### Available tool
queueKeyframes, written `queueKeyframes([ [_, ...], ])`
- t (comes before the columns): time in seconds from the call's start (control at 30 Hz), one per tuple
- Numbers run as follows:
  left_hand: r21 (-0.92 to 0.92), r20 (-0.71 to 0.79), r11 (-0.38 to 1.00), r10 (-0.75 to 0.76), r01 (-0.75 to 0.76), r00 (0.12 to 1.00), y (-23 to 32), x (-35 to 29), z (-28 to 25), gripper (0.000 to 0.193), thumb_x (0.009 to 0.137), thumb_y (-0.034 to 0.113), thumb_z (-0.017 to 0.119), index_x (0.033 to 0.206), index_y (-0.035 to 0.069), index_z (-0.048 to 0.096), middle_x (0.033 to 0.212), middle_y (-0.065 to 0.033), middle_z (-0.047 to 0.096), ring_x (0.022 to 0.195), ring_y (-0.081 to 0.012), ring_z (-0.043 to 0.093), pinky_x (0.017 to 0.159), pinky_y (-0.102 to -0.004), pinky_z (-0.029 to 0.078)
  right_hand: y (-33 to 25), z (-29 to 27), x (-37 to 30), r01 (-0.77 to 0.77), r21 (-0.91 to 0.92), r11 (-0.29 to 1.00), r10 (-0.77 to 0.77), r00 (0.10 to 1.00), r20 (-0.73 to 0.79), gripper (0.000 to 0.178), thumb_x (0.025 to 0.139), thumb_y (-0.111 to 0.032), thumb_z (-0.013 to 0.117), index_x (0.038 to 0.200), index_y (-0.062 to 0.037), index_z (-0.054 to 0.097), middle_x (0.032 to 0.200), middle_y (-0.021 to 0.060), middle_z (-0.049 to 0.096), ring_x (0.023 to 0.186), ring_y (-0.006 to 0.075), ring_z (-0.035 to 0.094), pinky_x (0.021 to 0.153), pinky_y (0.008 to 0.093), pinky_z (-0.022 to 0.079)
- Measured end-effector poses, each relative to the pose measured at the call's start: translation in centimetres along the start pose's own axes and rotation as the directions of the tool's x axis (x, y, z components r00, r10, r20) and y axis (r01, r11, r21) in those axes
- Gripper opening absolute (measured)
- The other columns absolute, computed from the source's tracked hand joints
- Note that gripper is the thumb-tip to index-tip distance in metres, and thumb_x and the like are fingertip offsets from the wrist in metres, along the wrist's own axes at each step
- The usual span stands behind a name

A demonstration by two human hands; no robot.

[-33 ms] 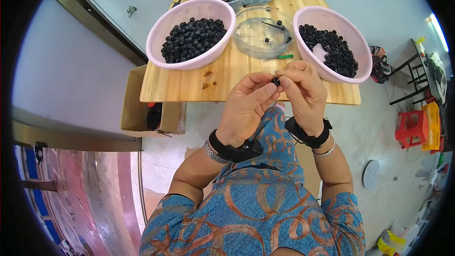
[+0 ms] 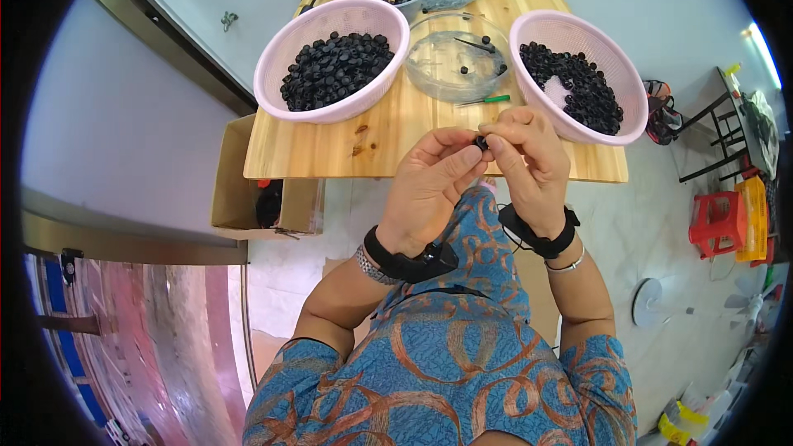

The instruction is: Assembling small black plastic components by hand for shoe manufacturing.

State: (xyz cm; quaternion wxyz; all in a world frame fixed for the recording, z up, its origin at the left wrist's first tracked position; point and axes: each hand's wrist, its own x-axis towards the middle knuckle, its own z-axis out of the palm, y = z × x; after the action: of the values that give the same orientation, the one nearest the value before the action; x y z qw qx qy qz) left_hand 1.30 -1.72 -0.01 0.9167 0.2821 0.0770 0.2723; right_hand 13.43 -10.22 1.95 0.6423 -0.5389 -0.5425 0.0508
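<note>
Centrally, just right of mid-frame, you pinch a small black piece (image 2: 481, 143) between your left hand (image 2: 434, 173) and right hand (image 2: 533, 153), above the near edge of a wooden table (image 2: 330, 149). Neither hand is nearer: the piece sits where your fingertips meet, thumbs and forefingers drawn together on it, the remaining fingers loosely curled. It appears rounded and dark, but your fingers cover much of it, and which way its long axis runs, if it has one, you cannot tell from this view. Toward the upper right, a pink basket (image 2: 634, 95) of perforated, plastic-looking mesh stands closest to your right hand, a pale bare patch showing among its glossy black pieces (image 2: 591, 103). At upper left, well apart from your left hand, a matching pink basket (image 2: 273, 87) holds a heap of matte, disc-like black caps (image 2: 334, 70). Between the two, at upper centre, a clear round dish (image 2: 438, 87) carries a few black bits and a slender dark tool (image 2: 475, 44); just below it lies a green-handled tool (image 2: 497, 99) with a thin shaft, its length running nearly crosswise over pale, knotted, straight-grained boards.
</note>
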Motion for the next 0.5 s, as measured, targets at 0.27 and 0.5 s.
queueKeyframes([
  [0.27, 0.027, 0.004, 1.000, 0.012, -0.013, 1.000, -1.0, 0.6, -0.1, 0.015, 0.087, 0.001, 0.052, 0.103, 0.002, 0.055, 0.101, -0.0082, 0.060, 0.095, -0.0148, 0.059, 0.085, -0.0248, 0.050, 0.3, -0.9, -0.6, 0.062, -0.161, 0.985, -0.057, 0.998, 0.037, 0.018, 0.080, -0.001, 0.060, 0.097, -0.0002, 0.062, 0.090, 0.0078, 0.052, 0.071, 0.0096, 0.051, 0.057, 0.0183, 0.040],
  [0.5, -0.016, -0.001, 0.995, -0.101, 0.100, 0.995, -1.0, 1.6, 0.8, 0.015, 0.087, 0.004, 0.054, 0.103, 0.002, 0.054, 0.101, -0.0082, 0.059, 0.093, -0.0166, 0.059, 0.086, -0.0275, 0.049, 0.8, -2.5, -0.9, -0.120, 0.072, 0.990, 0.121, 0.993, -0.003, 0.026, 0.077, -0.002, 0.063, 0.103, -0.0033, 0.061, 0.096, 0.0068, 0.053, 0.074, 0.0078, 0.051, 0.058, 0.0178, 0.041],
])
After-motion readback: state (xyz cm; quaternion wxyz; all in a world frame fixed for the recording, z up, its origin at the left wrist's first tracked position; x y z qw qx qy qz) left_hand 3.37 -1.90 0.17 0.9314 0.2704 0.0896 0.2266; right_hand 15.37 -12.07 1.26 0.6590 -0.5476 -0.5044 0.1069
